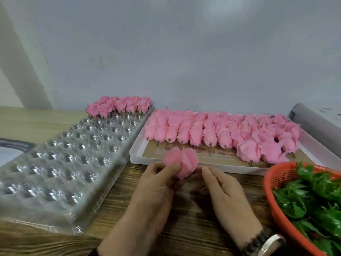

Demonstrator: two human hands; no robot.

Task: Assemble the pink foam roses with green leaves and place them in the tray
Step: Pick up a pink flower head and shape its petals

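1. Left hand (156,183) pinches a pink foam rose (181,162) above the desk's (193,218) near middle, thumb curled on its petals.
2. Right hand (223,189) lies just beside the rose, fingers relaxed; whether its thumb touches the stem underneath is hidden.
3. Rose's long axis runs upright, bloom away, stem end towards the person.
4. Green leaves (313,200) fill the orange basket (275,196) at the desk's right edge, nearer the right hand.
5. Clear tray (60,163) sits left.

Nothing legible for you here. The dark-banded sheet (13,145) at the left edge carries a line of small print, too blurred to read. The flat item (330,115) at far right shows faint marks, also unreadable.
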